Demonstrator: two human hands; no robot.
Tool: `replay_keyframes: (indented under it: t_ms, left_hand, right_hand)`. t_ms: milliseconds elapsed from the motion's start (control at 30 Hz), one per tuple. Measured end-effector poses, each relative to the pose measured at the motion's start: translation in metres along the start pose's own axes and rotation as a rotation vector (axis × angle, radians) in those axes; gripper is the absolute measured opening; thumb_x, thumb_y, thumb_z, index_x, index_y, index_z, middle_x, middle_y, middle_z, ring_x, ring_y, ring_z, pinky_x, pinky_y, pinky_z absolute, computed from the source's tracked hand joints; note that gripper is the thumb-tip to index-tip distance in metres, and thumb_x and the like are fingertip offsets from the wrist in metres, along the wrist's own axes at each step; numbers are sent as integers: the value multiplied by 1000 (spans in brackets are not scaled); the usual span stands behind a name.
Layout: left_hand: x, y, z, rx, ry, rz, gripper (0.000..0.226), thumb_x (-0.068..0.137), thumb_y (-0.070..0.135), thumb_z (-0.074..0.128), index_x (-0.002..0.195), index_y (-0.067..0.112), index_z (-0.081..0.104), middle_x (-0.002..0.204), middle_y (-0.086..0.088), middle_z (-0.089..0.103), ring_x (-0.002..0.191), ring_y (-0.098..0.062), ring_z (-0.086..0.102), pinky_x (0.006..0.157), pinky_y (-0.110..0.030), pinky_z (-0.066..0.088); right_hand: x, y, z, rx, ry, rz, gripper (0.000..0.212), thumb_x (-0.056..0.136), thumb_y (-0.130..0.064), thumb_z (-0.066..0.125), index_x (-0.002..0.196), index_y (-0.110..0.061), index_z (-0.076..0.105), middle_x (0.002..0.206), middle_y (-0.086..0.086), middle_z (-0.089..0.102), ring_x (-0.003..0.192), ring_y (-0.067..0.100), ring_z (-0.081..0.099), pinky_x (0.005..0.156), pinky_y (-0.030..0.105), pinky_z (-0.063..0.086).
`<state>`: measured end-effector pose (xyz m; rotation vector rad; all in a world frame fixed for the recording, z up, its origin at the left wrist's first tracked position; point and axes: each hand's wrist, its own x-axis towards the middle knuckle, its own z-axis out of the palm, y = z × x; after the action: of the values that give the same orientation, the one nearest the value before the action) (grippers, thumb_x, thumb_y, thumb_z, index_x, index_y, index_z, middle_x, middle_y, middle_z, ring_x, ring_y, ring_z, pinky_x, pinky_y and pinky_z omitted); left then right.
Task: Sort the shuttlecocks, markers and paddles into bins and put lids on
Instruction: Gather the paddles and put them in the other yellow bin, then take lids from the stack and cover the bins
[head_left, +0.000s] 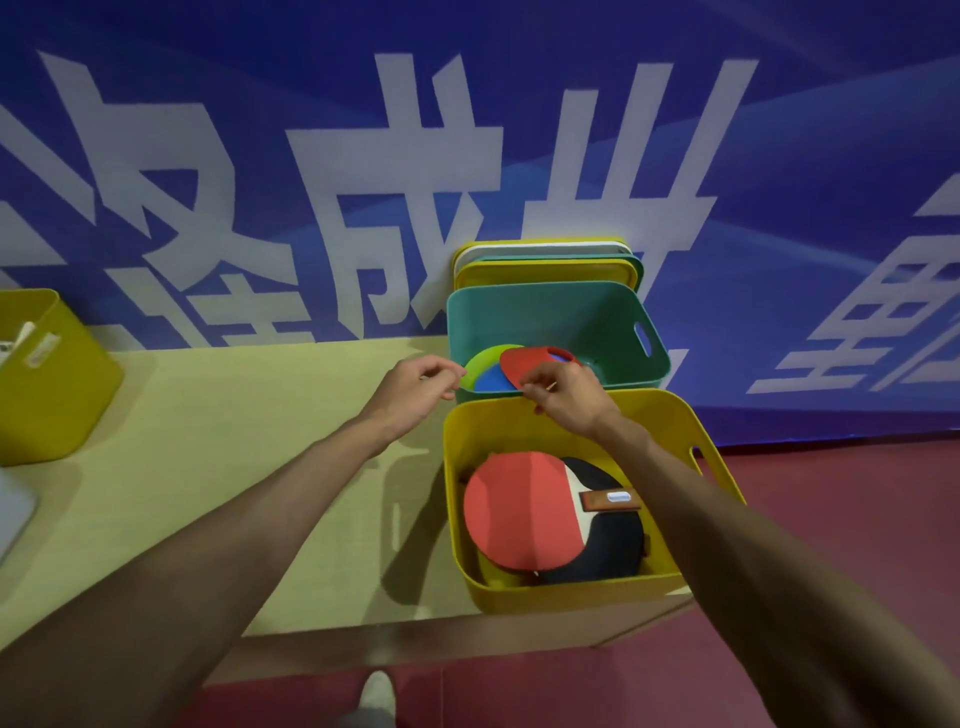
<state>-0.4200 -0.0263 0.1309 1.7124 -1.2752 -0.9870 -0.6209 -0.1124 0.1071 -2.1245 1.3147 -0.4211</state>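
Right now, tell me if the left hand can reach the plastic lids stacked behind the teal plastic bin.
Probably yes: left hand holds nothing, and the lids stand exposed above the teal bin.

A blue banner wall (727, 156) bearing large white characters (395, 208) fills the background. Below it runs a pale yellow-green worktop (234, 441), its front edge in shadow. To the right and beneath lies a dark red floor (831, 493). The light is dim.

Teal bin (556, 317): right half of its mouth is open. Near-left corner's blocked by stacked disc markers (483, 366) and the right hand (563, 397) pinching a red marker (537, 364). Lids (545, 274) wall its back; bare table (234, 441) lies left.
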Motion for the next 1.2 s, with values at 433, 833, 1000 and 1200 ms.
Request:
replay_keyframes:
  t_ms: [433, 833, 1000, 1200]
  left_hand:
    - [64, -23, -106, -109, -20, 40, 19, 95, 27, 49, 104, 22, 65, 104, 3, 66, 93, -6, 62, 80, -19, 43]
    - [146, -17, -107, -50, -44, 38, 16, 95, 28, 50, 103, 27, 63, 109, 3, 64, 101, -13, 62, 87, -26, 46]
    - [191, -8, -91, 34, -44, 18, 12, 91, 32, 51, 96, 36, 62, 109, 6, 64, 104, -14, 60, 91, -32, 48]
    - [247, 5, -60, 108, -68, -8, 30, 93, 32, 50, 121, 25, 57, 123, 4, 58, 111, -12, 52, 87, -29, 41]
  right_hand:
    - [80, -83, 19, -59, 129, 73, 25, 95, -22, 55, 113, -12, 68, 115, 5, 69, 105, 20, 63, 96, 33, 48]
    - [158, -68, -4, -57, 262, 121, 25, 92, -25, 58, 109, -11, 69, 108, 8, 71, 98, 23, 64, 88, 31, 49]
    - [189, -34, -27, 15, 385, 192, 33, 93, -33, 56, 113, -10, 67, 109, 8, 70, 100, 22, 64, 84, 25, 45]
    - [225, 10, -44, 63, 485, 348, 46, 97, -37, 48, 125, -2, 57, 123, 15, 63, 110, 27, 59, 89, 30, 43]
